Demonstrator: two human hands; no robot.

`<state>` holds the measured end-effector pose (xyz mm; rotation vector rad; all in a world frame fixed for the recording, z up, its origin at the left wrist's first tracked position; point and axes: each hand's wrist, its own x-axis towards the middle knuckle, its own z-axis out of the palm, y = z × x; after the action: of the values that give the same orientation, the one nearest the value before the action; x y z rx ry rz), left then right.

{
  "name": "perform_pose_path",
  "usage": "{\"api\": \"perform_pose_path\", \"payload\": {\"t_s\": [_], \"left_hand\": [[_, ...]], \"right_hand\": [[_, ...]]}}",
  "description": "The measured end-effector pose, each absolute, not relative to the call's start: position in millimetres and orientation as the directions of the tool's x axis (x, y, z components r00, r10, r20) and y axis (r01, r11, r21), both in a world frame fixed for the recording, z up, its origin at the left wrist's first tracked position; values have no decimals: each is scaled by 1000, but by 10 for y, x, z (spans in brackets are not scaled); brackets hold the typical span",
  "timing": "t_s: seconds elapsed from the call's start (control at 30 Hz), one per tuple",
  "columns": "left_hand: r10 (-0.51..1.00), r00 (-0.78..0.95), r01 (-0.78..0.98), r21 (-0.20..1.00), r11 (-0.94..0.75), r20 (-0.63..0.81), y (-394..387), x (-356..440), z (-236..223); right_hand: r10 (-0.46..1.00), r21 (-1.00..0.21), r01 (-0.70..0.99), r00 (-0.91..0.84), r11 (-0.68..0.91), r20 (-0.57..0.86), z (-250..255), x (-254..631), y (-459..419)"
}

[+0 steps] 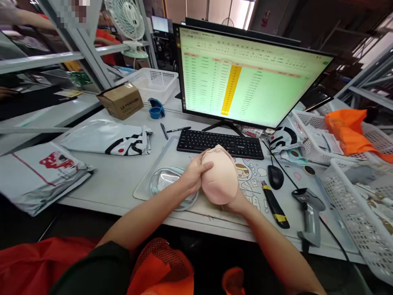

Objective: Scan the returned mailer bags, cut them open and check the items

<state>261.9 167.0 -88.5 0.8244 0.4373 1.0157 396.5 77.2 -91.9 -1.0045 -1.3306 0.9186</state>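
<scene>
Beige padded cup: Sits between the two hands, rounded side showing, over a cartoon-printed desk mat.
Left hand: Clamps the cup's left edge, thumb across the front.
Right hand: Touches the cup's lower right from behind, mostly hidden; cannot tell if closed.
Keyboard: Lies just beyond both hands, below a lit monitor showing a spreadsheet.
Utility knife: Rests right of the right hand, with a black mouse just beyond and a grey scanner farther right.
Coiled cable: Lies beside the left hand, partly hidden by the forearm.
White mailer bags: Lie well left of both hands, a cardboard carton beyond.
</scene>
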Motion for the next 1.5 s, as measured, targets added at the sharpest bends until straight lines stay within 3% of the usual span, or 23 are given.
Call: {"api": "perform_pose_path", "payload": {"t_s": [0.07,0.13,0.23,0.33,0.37,0.4,0.43,0.5,0.57,0.67,0.83,1.1,1.27,1.5], "left_hand": [[924,375,-643,739,201,74,1639,2674,-834],[977,187,-707,705,60,104,1564,2754,-827],[978,121,-631,774,-56,169,1421,2722,-881],[859,259,-219,893,-393,441,1339,2282,-951],[779,338,1,828,-561,528,1331,2063,-976],[703,438,224,690,-689,560,1329,1835,-1004],[667,537,407,535,-741,516,1328,1620,-1037],[685,636,617,299,-728,356,1317,1297,-1120],[728,635,708,183,-682,259,1277,1165,-1218],[750,575,753,144,-641,327,1192,1226,-1362],[739,443,762,222,-609,507,1221,1357,-1526],[717,229,770,329,-547,658,1257,1368,-1660],[667,270,763,269,-588,694,1106,1486,-1677],[548,332,654,232,-720,768,1026,1744,-1615]], "right_hand": [[947,-951,93,-162,294,277,-1022,4042,678],[944,-957,80,-206,278,257,-1138,4079,613],[923,-930,-87,184,358,339,-1224,4043,613],[839,-882,-189,442,433,317,-1178,4039,684],[835,-878,-206,461,431,301,-1149,4065,709],[830,-879,-218,481,424,282,-1123,4100,731],[828,-885,-223,499,410,258,-1102,4140,750],[834,-907,-224,514,357,202,-1087,4216,780],[851,-934,-225,508,278,131,-1108,4270,809],[878,-967,-204,478,156,41,-1184,4313,862],[924,-985,-169,367,-44,-105,-1250,4362,898],[966,-926,-329,112,-187,-235,-1165,4207,779],[991,-984,-156,85,-87,-102,-1215,4093,747],[991,-986,94,7,-137,-137,-1281,4119,782]]}}
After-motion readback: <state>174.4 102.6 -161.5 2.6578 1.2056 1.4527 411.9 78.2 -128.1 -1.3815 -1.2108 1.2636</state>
